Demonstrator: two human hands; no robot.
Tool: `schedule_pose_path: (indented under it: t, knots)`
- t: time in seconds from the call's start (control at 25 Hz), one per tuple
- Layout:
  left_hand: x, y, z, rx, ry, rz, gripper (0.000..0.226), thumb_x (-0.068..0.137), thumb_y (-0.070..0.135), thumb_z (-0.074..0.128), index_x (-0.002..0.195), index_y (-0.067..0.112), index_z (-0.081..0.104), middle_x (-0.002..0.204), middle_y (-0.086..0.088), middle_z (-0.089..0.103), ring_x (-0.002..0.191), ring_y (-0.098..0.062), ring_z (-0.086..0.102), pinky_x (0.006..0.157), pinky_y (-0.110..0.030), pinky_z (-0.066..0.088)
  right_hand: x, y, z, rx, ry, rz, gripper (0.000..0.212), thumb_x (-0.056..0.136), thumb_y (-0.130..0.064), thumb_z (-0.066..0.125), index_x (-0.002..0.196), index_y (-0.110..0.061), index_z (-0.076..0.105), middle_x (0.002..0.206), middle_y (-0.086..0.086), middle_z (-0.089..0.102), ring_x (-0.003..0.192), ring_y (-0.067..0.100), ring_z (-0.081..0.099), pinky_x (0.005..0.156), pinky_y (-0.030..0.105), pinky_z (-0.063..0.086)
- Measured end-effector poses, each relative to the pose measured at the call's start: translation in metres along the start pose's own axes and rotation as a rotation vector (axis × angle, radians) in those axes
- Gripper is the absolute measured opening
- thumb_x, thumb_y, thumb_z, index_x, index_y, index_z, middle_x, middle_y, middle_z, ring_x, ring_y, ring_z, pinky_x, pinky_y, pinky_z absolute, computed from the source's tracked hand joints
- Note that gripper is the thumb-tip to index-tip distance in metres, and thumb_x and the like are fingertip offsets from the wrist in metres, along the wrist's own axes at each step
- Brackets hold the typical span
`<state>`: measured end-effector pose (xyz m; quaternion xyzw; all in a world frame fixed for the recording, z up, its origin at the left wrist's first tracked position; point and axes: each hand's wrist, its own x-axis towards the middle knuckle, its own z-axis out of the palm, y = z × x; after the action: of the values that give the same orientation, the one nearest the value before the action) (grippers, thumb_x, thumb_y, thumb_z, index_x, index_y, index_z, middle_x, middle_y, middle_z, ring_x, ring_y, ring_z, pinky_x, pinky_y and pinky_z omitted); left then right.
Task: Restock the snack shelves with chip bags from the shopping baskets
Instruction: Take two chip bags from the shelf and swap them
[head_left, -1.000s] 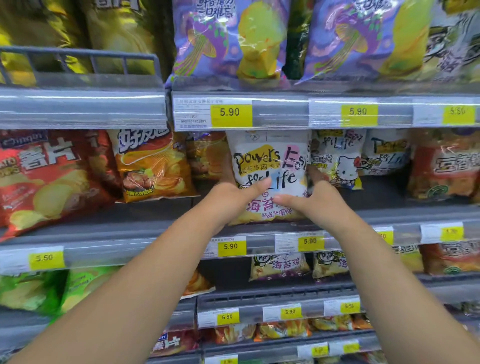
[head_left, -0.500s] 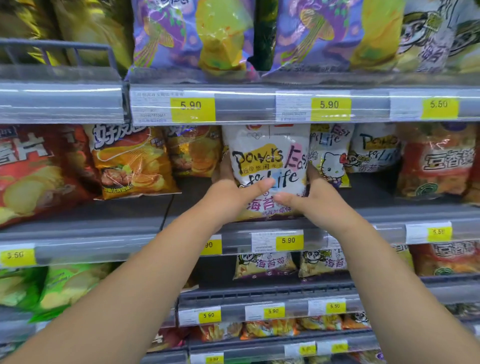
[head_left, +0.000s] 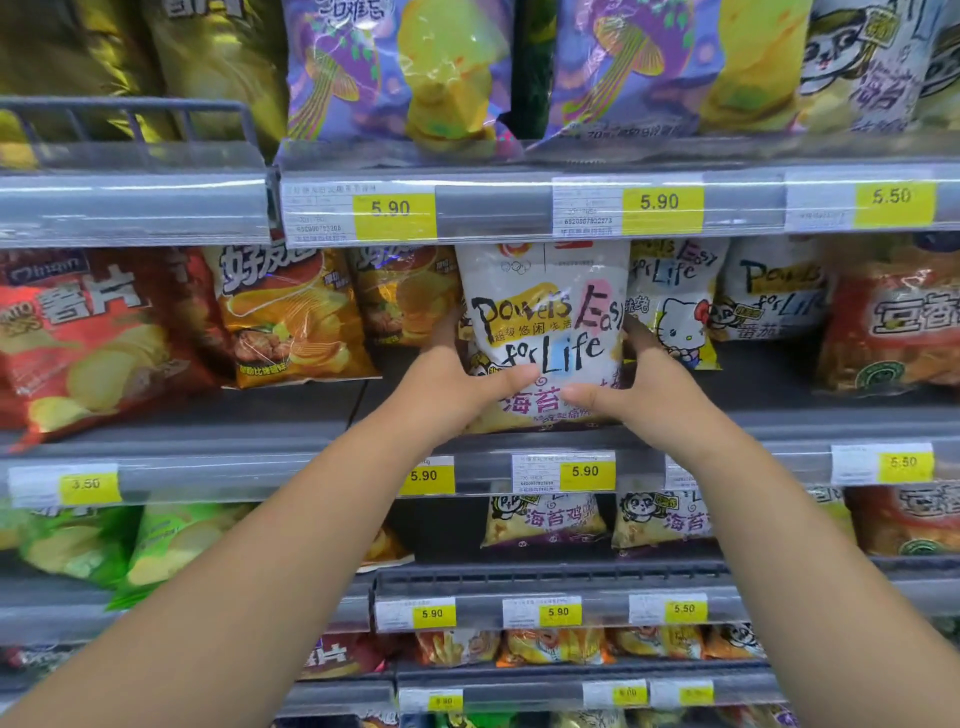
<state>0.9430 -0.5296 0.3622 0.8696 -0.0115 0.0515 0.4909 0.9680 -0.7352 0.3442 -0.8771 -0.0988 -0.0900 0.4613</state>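
Both hands grip a white chip bag (head_left: 545, 322) reading "Powers Easy for Life" upright on the middle shelf (head_left: 291, 415): left hand (head_left: 457, 384) at its 8 o'clock, right hand (head_left: 644, 387) at 4. A yellow tag (head_left: 586, 471) below reads 5.90.

Grey metal shelving, several tiers, each front edge carrying a clear rail with yellow price tags.

Top tier (head_left: 493, 208): two purple mushroom-print bags (head_left: 400, 78) side by side; gold bags at left behind a wire divider (head_left: 130, 119).

Middle tier (head_left: 208, 415): red chip bag (head_left: 93, 338) far left, leaning; orange bag (head_left: 291, 317) just beside it; a white "Powers Easy for Life" bag (head_left: 545, 312) upright at the front edge; a cat-print white bag (head_left: 675, 306) just right of it; orange-red bag (head_left: 893, 322) far right.

Lower tier (head_left: 519, 577): green bags (head_left: 104, 545) left, white seaweed bags (head_left: 545, 519) centre. Tag prices read 5.90 and 5.50.
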Motion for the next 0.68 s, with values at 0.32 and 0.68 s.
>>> schedule_pose_path:
  t: [0.32,0.68]
  knots:
    - [-0.028,-0.016,-0.012,0.591,0.276,0.3,0.074,0.076,0.062,0.068,0.132,0.02,0.042,0.12,-0.007,0.049,0.116,-0.027,0.047,0.097,-0.039,0.043,-0.036,-0.013,-0.003,-0.292,0.14,0.079,0.086,0.077,-0.048,0.076,0.146,-0.021,0.033,0.144,0.006,0.045,0.131,0.023,0.04,0.094,0.03,0.036]
    - [-0.064,-0.031,-0.01,0.691,-0.065,0.703,0.061,0.086,0.056,0.058,0.138,0.028,0.042,0.135,0.002,0.049,0.126,-0.021,0.044,0.103,-0.037,0.038,-0.133,-0.038,0.021,-0.73,0.296,0.271,0.076,0.087,-0.052,0.064,0.149,-0.024,0.029,0.146,0.011,0.038,0.129,0.031,0.041,0.097,0.044,0.042]
